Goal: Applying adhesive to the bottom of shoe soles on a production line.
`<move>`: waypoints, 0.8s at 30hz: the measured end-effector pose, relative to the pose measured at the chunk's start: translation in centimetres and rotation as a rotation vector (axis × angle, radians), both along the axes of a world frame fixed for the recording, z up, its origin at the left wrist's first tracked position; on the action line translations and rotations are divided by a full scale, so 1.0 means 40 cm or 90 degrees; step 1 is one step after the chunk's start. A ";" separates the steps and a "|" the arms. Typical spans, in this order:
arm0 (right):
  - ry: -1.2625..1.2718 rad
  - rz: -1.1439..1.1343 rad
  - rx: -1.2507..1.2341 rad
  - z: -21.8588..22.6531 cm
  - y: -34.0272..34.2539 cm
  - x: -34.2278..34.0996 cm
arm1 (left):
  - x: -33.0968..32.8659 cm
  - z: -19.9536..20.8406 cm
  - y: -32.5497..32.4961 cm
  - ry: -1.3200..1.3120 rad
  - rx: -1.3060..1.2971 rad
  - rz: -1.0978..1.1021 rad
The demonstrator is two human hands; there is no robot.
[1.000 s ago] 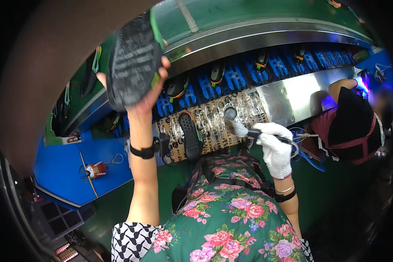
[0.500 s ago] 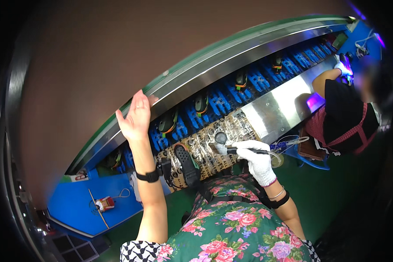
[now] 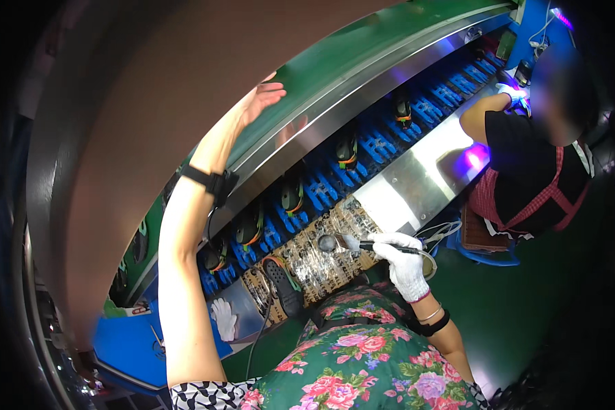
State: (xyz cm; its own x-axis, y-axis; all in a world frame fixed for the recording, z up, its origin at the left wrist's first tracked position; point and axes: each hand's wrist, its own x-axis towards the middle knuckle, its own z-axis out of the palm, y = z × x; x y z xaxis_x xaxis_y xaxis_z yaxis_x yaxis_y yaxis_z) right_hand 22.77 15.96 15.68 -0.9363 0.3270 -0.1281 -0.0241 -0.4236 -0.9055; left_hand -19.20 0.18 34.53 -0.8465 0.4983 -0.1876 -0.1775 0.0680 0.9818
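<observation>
The left hand (image 3: 263,96) is raised high in the upper middle of the frame, bare, its grip apart with the fingers spread and nothing in it; it sits against the green upper shelf (image 3: 362,55) that arcs across the top. A black wristband (image 3: 208,181) circles that forearm lower down.

The right hand (image 3: 403,263), in a white knitted glove, lies right of centre in the lower half. Its grip is clamped on a slim dark brush (image 3: 379,247), which points left toward a small round pot (image 3: 326,242) just beside the brush tip. The pot stands on the patterned paper (image 3: 321,263) that covers the tabletop in front of the person.

A black shoe sole (image 3: 283,287) lies on the same paper, lower left of the pot and well apart from the gloved hand, with its tread up. Further left, near the lower left of the frame, a spare white glove (image 3: 223,318) rests on the tabletop.

Behind the paper a blue conveyor (image 3: 383,147) runs diagonally from lower left to upper right, carrying several dark shoes (image 3: 346,147) with orange and green trim set in its holders. A polished metal plate (image 3: 417,174) lies right of the paper.

In the upper right a co-worker (image 3: 526,164) in a black top and checked apron leans over the conveyor, where violet light glows.
</observation>
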 end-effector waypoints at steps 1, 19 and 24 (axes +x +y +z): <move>-0.010 -0.002 0.000 0.007 0.007 0.008 | -0.059 0.002 -0.005 0.058 -0.034 0.014; -0.027 0.025 -0.068 0.006 0.064 0.015 | 0.301 -0.039 -0.297 0.173 -0.039 0.208; -0.035 0.088 -0.048 -0.013 0.050 0.011 | 0.652 -0.145 -0.431 0.242 -0.018 0.367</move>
